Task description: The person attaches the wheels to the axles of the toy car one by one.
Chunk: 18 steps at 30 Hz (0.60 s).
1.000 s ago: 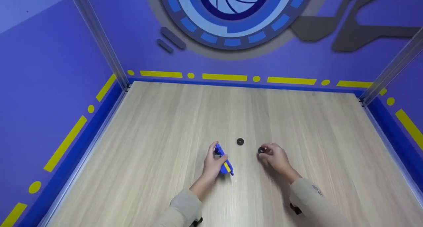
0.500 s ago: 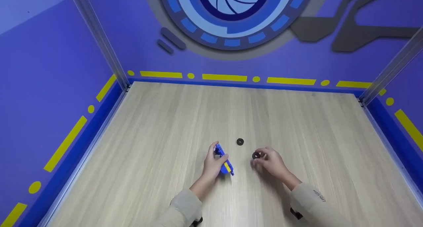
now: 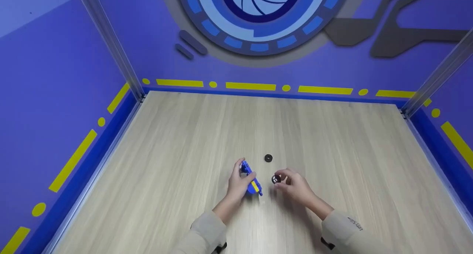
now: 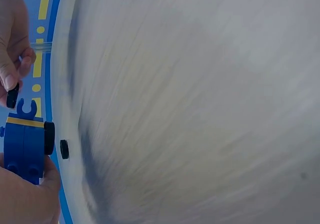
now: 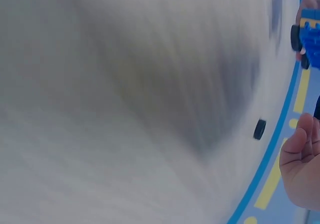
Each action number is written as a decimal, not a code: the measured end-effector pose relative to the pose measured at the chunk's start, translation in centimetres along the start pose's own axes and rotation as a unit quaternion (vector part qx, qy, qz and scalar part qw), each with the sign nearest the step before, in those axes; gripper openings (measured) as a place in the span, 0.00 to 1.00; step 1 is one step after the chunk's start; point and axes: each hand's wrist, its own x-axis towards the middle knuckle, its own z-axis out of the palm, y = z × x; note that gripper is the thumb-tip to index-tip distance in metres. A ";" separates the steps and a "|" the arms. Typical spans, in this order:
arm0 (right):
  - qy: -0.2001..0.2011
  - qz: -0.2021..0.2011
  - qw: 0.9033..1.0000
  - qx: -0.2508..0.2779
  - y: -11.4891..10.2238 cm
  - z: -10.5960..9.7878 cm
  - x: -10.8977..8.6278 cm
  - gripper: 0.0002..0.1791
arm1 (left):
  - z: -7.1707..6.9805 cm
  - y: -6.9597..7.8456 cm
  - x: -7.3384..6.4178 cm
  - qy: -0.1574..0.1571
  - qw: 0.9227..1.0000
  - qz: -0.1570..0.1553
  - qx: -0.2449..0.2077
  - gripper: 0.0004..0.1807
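Left hand (image 3: 238, 182) is wrapped round the blue toy (image 3: 253, 187), thumb over the top, about midway between the side edges of the table (image 3: 184, 143) and well off its back edge. Can't tell if the toy touches the wood. Looks like a steadying grip that leaves its right flank bare. Left wrist view shows one fitted wheel (image 4: 49, 138) on the body and a hook (image 4: 20, 108) at one end. Then the held wheel (image 3: 275, 179), just beside the toy, not touching: right hand (image 3: 296, 186) pinches it by the rim, thumb and fingers, probably to keep the hub uncovered. Around that: left post (image 3: 111, 43) at the back left corner; loose wheel (image 3: 268, 158) between the hands but nearer the back edge, so I'd say not blocking; right post (image 3: 439, 76) at the back right corner. Left thumb hides part of the toy's top; likely the only real obstruction.
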 end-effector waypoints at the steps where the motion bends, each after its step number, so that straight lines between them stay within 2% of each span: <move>1: 0.001 -0.006 1.000 -0.001 -0.2 0.1 -0.1 0.16 | 0.0 0.0 0.0 0.001 1.000 0.000 0.002 0.34; 18: 0.012 -0.095 0.995 -0.032 -1.8 1.2 -0.7 0.16 | -0.1 0.1 -0.1 -0.012 1.000 0.020 0.010 0.33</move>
